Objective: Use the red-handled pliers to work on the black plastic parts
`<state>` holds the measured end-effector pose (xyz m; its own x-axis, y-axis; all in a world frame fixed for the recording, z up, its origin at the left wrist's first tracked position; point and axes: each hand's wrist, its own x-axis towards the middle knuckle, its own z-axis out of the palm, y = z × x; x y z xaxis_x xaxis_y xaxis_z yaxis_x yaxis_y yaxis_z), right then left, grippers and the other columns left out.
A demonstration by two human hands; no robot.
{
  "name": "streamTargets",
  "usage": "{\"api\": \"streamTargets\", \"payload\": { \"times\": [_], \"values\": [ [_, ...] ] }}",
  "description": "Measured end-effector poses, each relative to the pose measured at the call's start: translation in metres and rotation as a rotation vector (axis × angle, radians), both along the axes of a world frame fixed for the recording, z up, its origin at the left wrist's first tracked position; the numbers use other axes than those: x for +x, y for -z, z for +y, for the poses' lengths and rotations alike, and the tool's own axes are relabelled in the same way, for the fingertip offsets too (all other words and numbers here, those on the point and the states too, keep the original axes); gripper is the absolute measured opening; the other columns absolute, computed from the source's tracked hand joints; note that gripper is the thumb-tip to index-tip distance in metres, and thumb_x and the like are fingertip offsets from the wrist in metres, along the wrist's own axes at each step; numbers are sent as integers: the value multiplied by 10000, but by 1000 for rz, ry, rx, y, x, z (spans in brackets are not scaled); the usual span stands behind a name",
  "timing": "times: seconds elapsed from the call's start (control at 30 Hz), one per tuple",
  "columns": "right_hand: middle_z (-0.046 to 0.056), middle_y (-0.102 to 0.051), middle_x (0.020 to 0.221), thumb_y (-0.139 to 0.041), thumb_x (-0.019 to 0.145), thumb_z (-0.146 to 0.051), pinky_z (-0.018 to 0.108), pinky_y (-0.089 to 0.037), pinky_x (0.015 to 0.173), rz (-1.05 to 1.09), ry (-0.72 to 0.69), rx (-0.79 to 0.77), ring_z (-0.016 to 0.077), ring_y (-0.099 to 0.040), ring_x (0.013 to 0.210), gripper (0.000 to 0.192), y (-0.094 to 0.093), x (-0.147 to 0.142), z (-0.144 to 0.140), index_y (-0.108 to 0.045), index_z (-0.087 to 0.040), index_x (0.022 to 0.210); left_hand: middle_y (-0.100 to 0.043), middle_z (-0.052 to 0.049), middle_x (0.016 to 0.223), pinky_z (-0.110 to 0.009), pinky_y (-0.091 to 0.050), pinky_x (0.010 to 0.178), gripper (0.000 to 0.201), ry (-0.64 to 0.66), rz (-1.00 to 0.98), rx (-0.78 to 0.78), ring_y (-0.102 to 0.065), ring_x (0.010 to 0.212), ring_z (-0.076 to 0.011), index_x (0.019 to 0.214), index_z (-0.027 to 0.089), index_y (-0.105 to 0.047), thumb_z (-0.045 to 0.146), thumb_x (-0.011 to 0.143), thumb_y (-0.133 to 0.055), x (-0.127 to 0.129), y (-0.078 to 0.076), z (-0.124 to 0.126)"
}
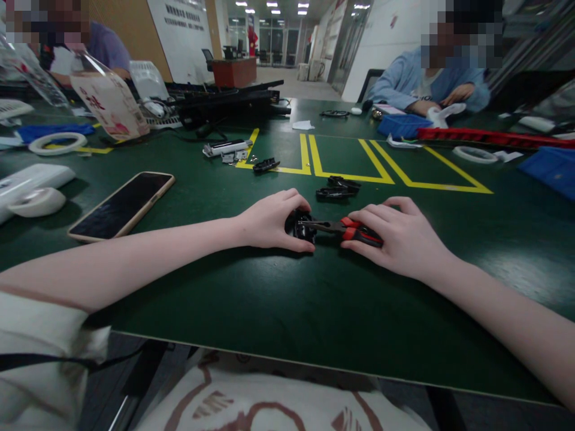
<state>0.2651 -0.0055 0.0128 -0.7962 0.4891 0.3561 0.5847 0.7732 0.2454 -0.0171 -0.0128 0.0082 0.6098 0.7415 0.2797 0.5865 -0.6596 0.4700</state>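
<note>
My left hand (276, 222) grips a small glossy black part (304, 227) just above the green table (269, 299), thumb below and fingers over it. My right hand (398, 236) is closed around the red and black handles of a pair of needle-nose pliers (362, 232). The pliers' jaws point left and reach the black part; whether they pinch a piece of it is too small to tell. Beyond my hands lie similar black parts (336, 188), and another black part (266, 166) rests farther left by the yellow tape.
A phone (123, 206) lies left of my left forearm. Farther back are a large bottle (108, 99), tape rolls (57, 143), a black bundle (233, 108) and blue bins (402, 126). Two people sit across the table, one in a blue shirt (404, 81).
</note>
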Motion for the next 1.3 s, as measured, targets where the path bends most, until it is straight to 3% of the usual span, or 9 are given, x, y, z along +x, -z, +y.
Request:
{"api": "streamTargets", "payload": {
  "times": [0.77,1.3],
  "values": [
    [128,-724,951,-419,969,-579,451,-371,856,-48,-38,100,279,-644,827,515,-5,0,3,-667,-143,1085,-620,-98,1120,-342,-506,770,645,0,11,-9,-603,938,-233,1133,142,-624,582,692,-791,2,-2,1],
    [131,-715,991,-486,936,-578,470,-397,865,-2,-22,61,293,-643,875,478,-8,3,2,-661,-165,1100,-619,-94,1126,-348,-508,780,606,6,16,-7,-599,945,-232,1135,163,-619,557,706,-791,1,-2,0]
  ]
}}
